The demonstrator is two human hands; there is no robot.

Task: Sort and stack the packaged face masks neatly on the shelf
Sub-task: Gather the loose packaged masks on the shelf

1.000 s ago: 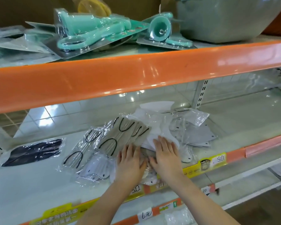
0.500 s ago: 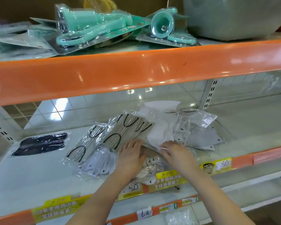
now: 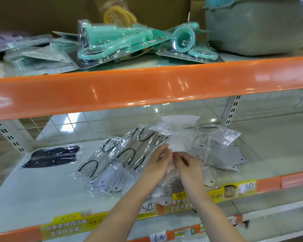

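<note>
A loose heap of clear-wrapped face mask packs lies on the middle shelf (image 3: 42, 189). My left hand (image 3: 156, 165) and my right hand (image 3: 189, 166) meet over the heap and pinch a clear pack of white masks (image 3: 175, 142) between them. Left of it are two overlapping packs of grey masks with black ear loops (image 3: 138, 147), with pale packs (image 3: 110, 182) under them. Grey mask packs (image 3: 222, 154) spread out to the right. One black mask pack (image 3: 54, 156) lies alone at the far left.
An orange beam (image 3: 147, 88) of the upper shelf hangs low over the heap. On it sit teal blister-packed items (image 3: 112, 41) and a grey basin (image 3: 252, 28). Yellow price labels (image 3: 246, 186) line the shelf's front edge. Bare shelf stretches right of the heap.
Both hands lay flat on the front of the heap. They have since moved back and up, and now pinch the white mask pack.
</note>
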